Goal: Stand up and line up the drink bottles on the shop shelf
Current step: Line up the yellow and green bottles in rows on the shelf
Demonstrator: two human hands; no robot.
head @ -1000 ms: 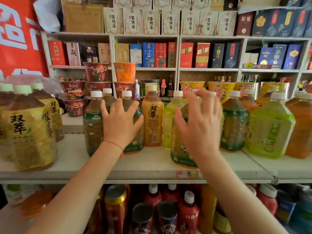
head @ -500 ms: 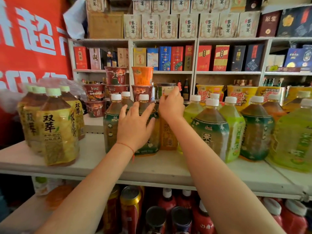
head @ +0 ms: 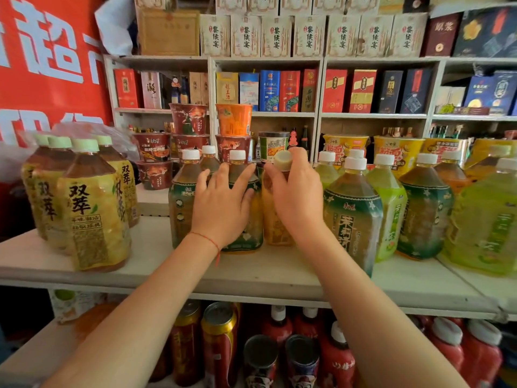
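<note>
Drink bottles stand upright along the shop shelf (head: 279, 270). Your right hand (head: 298, 191) has its grip curled round the neck of the orange-labelled bottle (head: 275, 225), centre row. At its 9 o'clock, your left hand (head: 221, 203) lies flat, fingers spread, against the green-labelled bottle (head: 246, 236).

Two bare arms come up from the bottom edge, with no sleeves on them. The left hand (head: 221, 203) has a thin red string (head: 206, 238) tied round its wrist, with a little loose end hanging down. The right hand (head: 298, 191) wears nothing. No rings or watch show on either hand.
</note>
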